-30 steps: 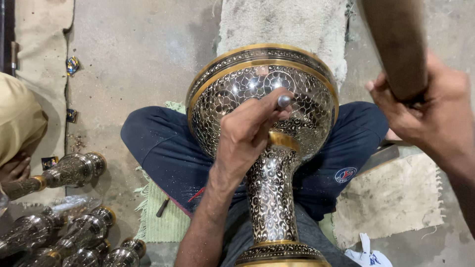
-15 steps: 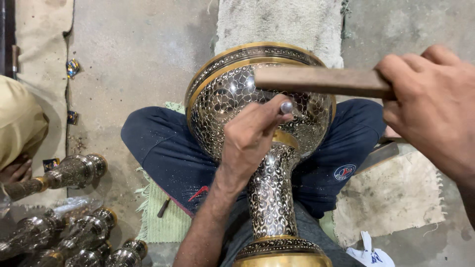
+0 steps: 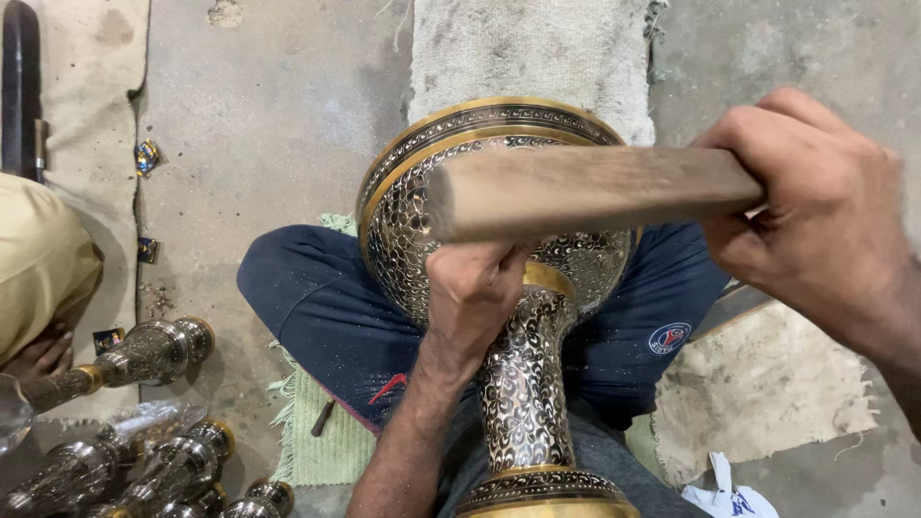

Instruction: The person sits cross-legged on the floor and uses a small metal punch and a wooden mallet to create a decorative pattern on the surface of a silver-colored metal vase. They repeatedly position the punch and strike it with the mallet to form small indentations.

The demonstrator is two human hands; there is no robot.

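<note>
While the large engraved vase [image 3: 523, 384] lies across the seated person's lap, its wide bowl points away from the body and its narrow neck runs toward the lower edge of the view. The bowl carries a gold rim and dense black-and-silver patterning. The left hand [image 3: 475, 297] rests against the bowl where it joins the neck, fingers clenched; what they grip is hidden under the wooden stick [image 3: 585, 192], so it cannot be told. The right hand [image 3: 815, 221] has its fingers wrapped firmly around one end of that stick, which lies level across the front of the bowl, directly above the left hand. Dark blue trousers [image 3: 317, 307] cover both legs on either side of the vase. A green mat [image 3: 317, 432] lies under the left leg on the concrete floor [image 3: 269, 115]. Several smaller engraved vases [image 3: 144, 355] lie at the lower left, near another person's hand [image 3: 38, 355] and yellow sleeve [image 3: 38, 259]. A white cloth [image 3: 729, 499] lies at the lower right.
</note>
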